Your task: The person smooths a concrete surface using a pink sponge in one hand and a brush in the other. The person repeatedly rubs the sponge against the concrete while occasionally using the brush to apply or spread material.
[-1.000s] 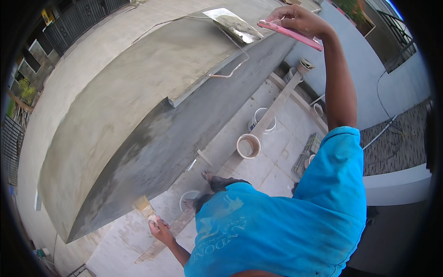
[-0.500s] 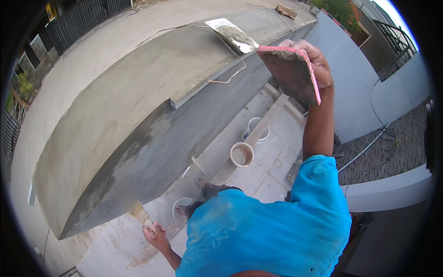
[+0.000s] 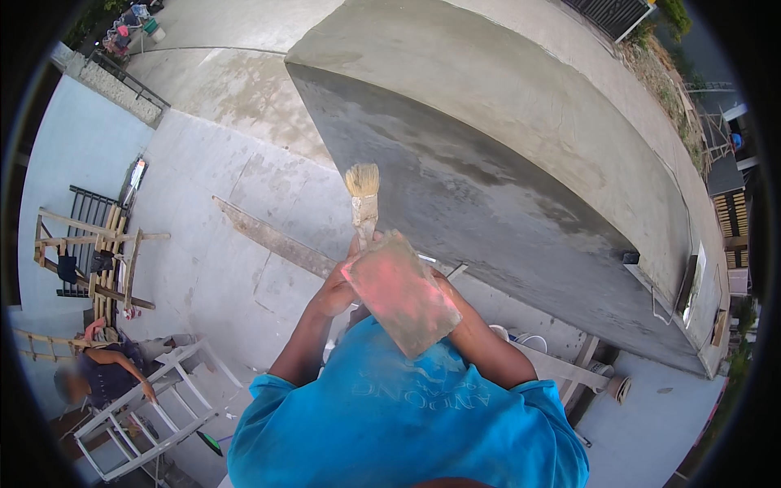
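Observation:
My left hand [image 3: 335, 291] grips a paintbrush [image 3: 364, 199] with pale bristles pointing up and a mortar-crusted ferrule. In front of my chest is a pink plastering float [image 3: 403, 293], its flat face turned toward me and smeared with grey mortar. My right hand is hidden behind the float, where my right forearm [image 3: 488, 346] leads. The brush handle runs down beside the float's upper corner. Beyond both tools stands a freshly plastered grey wall [image 3: 472, 203], with darker damp patches along its upper edge.
A wooden plank [image 3: 272, 237] lies on the paved floor. Another person [image 3: 110, 374] is at lower left beside a metal ladder [image 3: 163, 411]. Wooden trestles [image 3: 102, 252] lean at the left wall. White buckets [image 3: 530, 342] and a raised plank [image 3: 561, 368] are at right.
My view has swung left along the wall. The float has come from up by the wall's top down to my chest. The brush is now upright beside it.

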`<action>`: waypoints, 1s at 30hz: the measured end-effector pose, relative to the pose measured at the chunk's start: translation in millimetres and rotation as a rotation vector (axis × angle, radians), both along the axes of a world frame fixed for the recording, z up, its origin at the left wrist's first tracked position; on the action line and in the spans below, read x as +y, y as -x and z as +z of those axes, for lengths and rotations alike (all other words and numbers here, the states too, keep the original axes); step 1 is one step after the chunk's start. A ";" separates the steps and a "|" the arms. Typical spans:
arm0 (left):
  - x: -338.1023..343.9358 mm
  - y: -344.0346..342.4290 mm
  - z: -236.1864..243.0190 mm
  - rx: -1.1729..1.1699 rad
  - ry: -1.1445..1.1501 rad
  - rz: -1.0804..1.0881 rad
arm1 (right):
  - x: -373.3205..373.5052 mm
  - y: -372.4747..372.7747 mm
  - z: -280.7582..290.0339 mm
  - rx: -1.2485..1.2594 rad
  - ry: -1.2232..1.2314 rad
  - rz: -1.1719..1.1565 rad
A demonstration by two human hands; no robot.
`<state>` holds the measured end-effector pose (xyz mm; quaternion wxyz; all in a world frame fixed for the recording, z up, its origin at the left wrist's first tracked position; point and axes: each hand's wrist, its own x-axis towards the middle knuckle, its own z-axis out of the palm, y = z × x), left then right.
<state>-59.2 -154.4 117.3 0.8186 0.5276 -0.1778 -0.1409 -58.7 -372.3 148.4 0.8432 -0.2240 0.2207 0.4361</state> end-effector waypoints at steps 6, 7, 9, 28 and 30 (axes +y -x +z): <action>27.3 29.2 -16.5 0.168 0.173 0.055 | 27.1 -22.7 13.9 -0.184 0.199 0.277; 30.6 35.9 -16.7 0.185 0.237 0.080 | 28.0 -23.9 12.0 -0.274 0.224 0.287; 31.9 40.1 -9.6 0.222 0.356 0.143 | 31.5 -33.3 -11.0 -0.555 0.185 0.241; 90.7 8.5 21.0 0.046 0.101 0.204 | 81.2 -75.8 28.0 -1.241 0.613 0.008; 115.1 6.4 19.8 0.128 0.263 0.319 | 62.4 -67.7 40.3 -1.220 0.689 -0.180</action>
